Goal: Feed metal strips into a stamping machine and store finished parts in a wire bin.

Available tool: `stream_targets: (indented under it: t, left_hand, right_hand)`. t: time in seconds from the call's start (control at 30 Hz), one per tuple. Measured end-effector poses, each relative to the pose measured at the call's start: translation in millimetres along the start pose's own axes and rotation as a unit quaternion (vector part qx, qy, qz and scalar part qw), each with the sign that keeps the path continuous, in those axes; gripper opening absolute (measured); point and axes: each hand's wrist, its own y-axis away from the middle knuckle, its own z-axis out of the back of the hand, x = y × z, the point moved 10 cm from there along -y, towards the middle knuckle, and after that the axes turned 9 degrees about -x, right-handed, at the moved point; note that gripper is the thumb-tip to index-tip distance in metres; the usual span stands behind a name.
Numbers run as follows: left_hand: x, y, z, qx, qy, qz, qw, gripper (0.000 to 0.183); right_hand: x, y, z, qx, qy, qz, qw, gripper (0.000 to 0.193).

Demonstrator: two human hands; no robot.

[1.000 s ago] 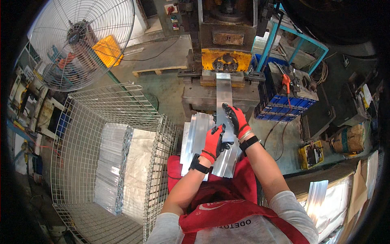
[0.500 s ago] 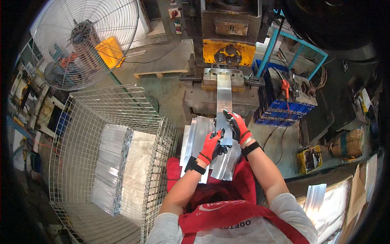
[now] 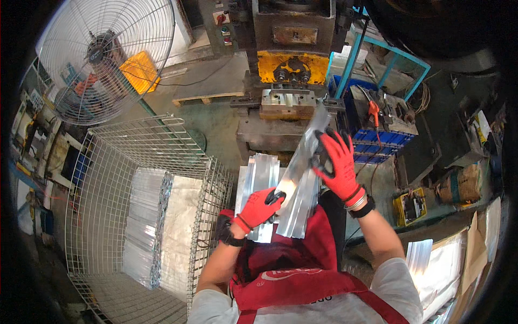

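Observation:
A long flat metal strip (image 3: 304, 150) slants over the stack on my lap, its upper end toward the press and blurred by motion. My left hand (image 3: 260, 208), in a red glove with black fingertips, is closed on its lower end. On the strip's right edge is my right hand (image 3: 339, 164), in a matching glove, with thumb and fingers curved apart along it. Beneath lie several ribbed metal strips (image 3: 263, 175) across my red apron (image 3: 310, 227). Beyond my hands stands the press's metal die block (image 3: 288, 102), with no strip on it.
A wire mesh cage (image 3: 81, 227) with stacked metal strips (image 3: 144, 227) stands at left, below a big fan (image 3: 97, 54). At right are blue crates (image 3: 383, 141) with an air gun (image 3: 374, 110) on top, and a small yellow basket (image 3: 411, 207). More strips (image 3: 418, 256) lie at lower right.
The strip has come off the die block and swung to the right, tilting. My right hand has moved right and up along it; my left hand has shifted left and down to its lower end.

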Motion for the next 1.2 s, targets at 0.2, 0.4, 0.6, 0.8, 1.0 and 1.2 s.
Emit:
stream_targets:
  t: [0.2, 0.4, 0.6, 0.8, 1.0, 1.2]
  left_hand:
    - [-40.7, 23.9, 35.3, 0.010, -0.348, -0.194, 0.917, 0.027]
    - [-32.9, 16.6, 104.6, -0.250, 0.001, -0.075, 0.965, 0.062]
    - [39.6, 26.1, -72.3, 0.168, 0.591, 0.213, 0.760, 0.047]
    - [36.2, 1.5, -112.0, 0.198, 0.735, 0.289, 0.581, 0.051]
    - [28.1, -34.6, -80.8, 0.093, 0.627, 0.209, 0.745, 0.049]
    - [36.4, -33.1, -82.5, 0.056, 0.550, 0.275, 0.787, 0.036]
  right_hand:
    - [30.1, 44.2, -51.9, 0.290, 0.055, 0.180, 0.938, 0.052]
    - [-11.9, 51.5, -63.5, 0.187, -0.168, -0.078, 0.965, 0.033]
    - [-78.5, 50.6, -124.2, 0.015, -0.421, -0.472, 0.774, 0.022]
    - [-100.0, 45.6, -177.0, -0.041, -0.468, -0.491, 0.734, 0.016]
    - [-110.6, 38.9, -206.4, -0.012, -0.506, -0.485, 0.713, 0.010]
    - [-103.9, 48.1, -219.3, -0.030, -0.607, -0.468, 0.641, 0.018]
